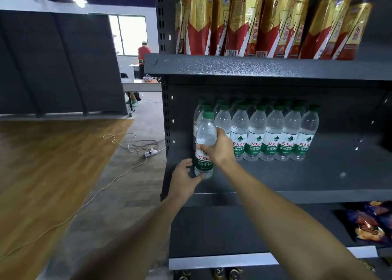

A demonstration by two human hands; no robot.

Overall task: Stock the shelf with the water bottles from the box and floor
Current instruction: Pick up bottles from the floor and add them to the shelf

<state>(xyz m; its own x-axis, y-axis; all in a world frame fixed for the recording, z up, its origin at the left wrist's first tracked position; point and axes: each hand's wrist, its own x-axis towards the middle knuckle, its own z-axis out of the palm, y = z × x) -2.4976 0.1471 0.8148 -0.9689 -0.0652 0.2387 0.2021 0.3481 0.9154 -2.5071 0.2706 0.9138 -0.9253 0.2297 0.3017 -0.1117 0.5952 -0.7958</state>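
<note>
Your right hand point(222, 150) has its grip closed round the middle of the water bottle point(206, 131); your left hand point(183, 180) curls round its base. Probably heavy, smooth, thin-walled: squeeze gently.

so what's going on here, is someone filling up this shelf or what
A person is stocking a shelf with water. Their right hand grips a water bottle around its middle while the left hand holds its base, at the shelf's front left corner. I can't tell whether it has touched down. Rows of matching bottles already stand behind it and to its right. Gold and red drink bottles fill the level above.
</note>
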